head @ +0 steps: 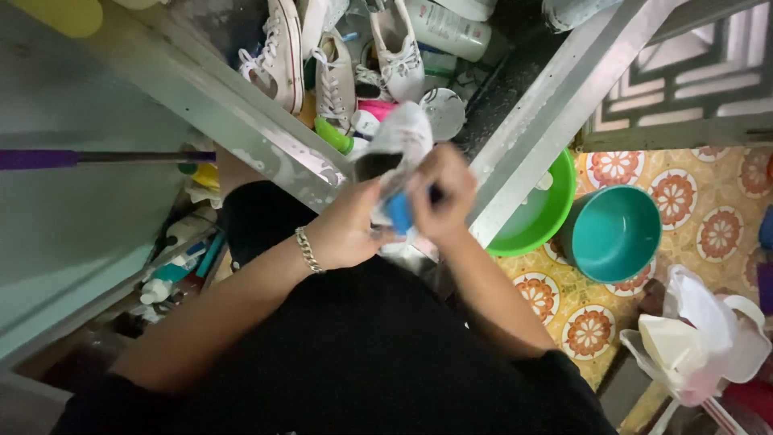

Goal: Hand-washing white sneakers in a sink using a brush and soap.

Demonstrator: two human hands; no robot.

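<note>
I hold a white sneaker [400, 141] over the corner of a metal sink edge [266, 141]. My left hand [348, 229], with a chain bracelet on the wrist, grips the shoe from below near its heel. My right hand [444, 192] is closed around a blue brush [398, 211] pressed against the shoe's side. Several more white sneakers [278, 52] lie in the sink beyond, among bottles [447, 28] and a pink and a green item.
A green basin [547, 217] and a teal basin [616, 234] stand on the patterned tile floor at right. A white plastic bag [700, 338] lies lower right. A purple-handled pole [48, 159] crosses at left, above bottles [173, 270] on the floor.
</note>
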